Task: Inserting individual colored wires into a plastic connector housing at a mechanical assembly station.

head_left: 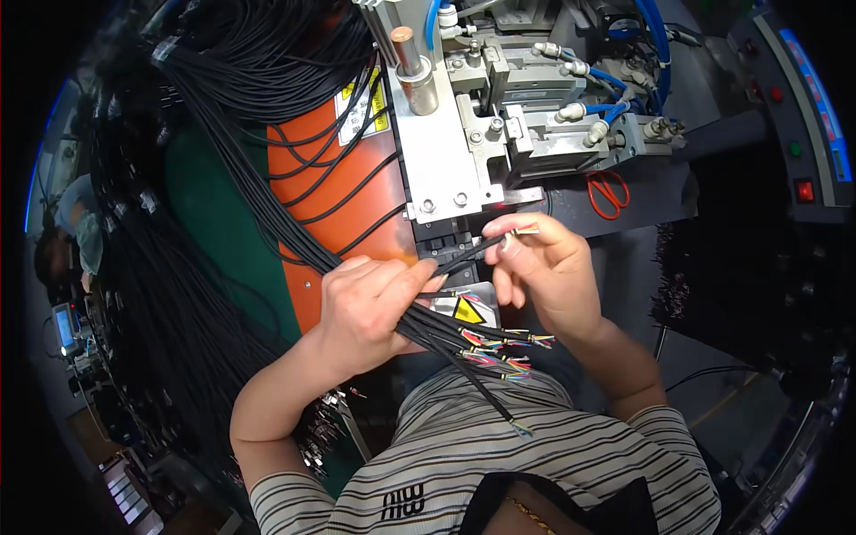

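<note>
A bundle of black cables (290, 234) runs down from the upper left into my left hand (367, 303), which is closed around it. Past that fist the cable ends fan out, with stripped coloured wires (486, 357) showing at their tips. My right hand (555, 272) pinches the end of a single black cable (473, 253) between thumb and fingers. Short light and reddish wires (528, 231) stick out of that end. Both hands are just in front of the metal machine (437, 169), with a yellow warning label (468, 309) partly behind the cables.
A large coil of black cable (267, 53) lies on the orange panel (357, 196) at the upper left. Pneumatic cylinders (553, 134) with blue hoses fill the upper right. Red-handled scissors (608, 194) rest beside them. More cables (178, 294) hang at left; a control box (807, 116) stands right.
</note>
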`<state>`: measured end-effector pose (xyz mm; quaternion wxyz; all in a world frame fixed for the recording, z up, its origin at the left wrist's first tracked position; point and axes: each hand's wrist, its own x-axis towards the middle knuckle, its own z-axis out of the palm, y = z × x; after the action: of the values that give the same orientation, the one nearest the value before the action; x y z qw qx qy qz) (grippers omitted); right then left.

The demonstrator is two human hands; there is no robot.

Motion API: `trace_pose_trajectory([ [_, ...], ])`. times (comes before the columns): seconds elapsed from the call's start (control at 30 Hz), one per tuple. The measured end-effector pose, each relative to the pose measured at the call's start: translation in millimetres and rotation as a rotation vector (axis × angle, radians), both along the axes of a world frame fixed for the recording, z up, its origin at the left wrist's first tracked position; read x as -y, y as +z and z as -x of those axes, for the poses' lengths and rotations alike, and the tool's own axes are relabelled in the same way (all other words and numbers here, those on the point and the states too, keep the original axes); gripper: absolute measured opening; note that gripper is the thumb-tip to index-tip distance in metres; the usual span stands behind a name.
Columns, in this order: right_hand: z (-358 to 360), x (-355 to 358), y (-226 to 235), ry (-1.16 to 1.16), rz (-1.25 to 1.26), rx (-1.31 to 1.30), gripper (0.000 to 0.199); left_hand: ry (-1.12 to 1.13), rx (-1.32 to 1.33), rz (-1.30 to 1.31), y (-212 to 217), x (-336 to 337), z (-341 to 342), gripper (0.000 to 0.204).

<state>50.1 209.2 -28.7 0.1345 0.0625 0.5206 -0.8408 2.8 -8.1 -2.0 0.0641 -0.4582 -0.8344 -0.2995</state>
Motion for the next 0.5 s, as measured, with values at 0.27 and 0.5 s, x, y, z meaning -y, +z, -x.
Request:
trace_pose_trajectory([
  [0.27, -1.8, 12.1, -11.7, -0.117, -0.152, -0.269, 0.014, 0.013, 0.295, -0.139, -6.5, -19.2, 5.4, 0.041],
  [0.5, -6.5, 18.6, -8.2, -0.181, -0.050, -0.182, 0.014, 0.070, 0.043, -0.190, -9.1, -18.3, 7.9, 0.034],
])
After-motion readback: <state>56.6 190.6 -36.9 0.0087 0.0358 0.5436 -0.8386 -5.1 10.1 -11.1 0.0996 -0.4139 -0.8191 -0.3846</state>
